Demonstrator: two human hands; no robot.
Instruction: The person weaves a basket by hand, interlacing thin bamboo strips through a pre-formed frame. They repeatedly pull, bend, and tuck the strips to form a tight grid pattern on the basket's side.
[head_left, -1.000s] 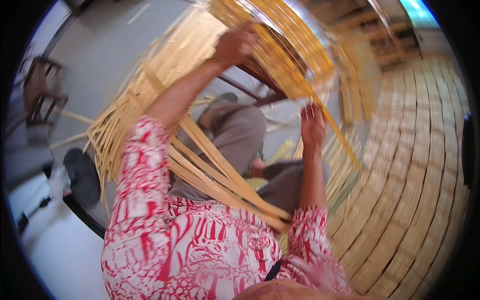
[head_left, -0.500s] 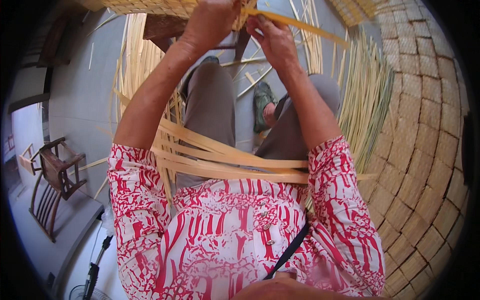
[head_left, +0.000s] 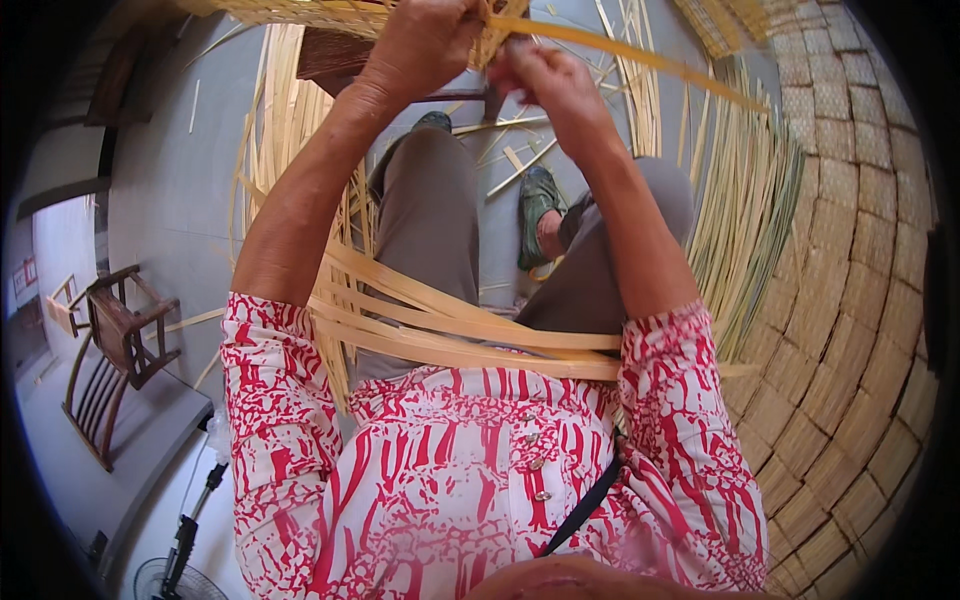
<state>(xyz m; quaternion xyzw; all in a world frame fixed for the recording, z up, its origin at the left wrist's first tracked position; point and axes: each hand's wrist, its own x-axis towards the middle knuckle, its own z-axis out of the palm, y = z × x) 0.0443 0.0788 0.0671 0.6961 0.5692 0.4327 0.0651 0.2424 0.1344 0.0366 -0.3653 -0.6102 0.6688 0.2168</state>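
Note:
A woven bamboo piece (head_left: 310,14) lies at the top edge, partly cut off, over a dark wooden support (head_left: 335,58). My left hand (head_left: 432,42) is closed on the edge of this weaving, its fingertips partly out of view. From that edge a flat yellow bamboo strip (head_left: 640,58) runs out to the right. Just below the strip is my right hand (head_left: 560,88), fingers bent and smeared by motion; whether it grips anything cannot be made out. Several pale bamboo strips (head_left: 470,325) lie across my lap, passing toward my right sleeve.
On the right stand rows of stacked woven squares (head_left: 850,260), beside a bundle of thin greenish strips (head_left: 745,215). More loose strips (head_left: 275,110) lie on the left. A wooden chair (head_left: 125,325) and a fan (head_left: 175,578) are at far left.
My right hand has come off the yellow strip's upper side and now sits blurred, slightly lower. The strip's free end reaches farther right and down. My left hand keeps its place on the weaving.

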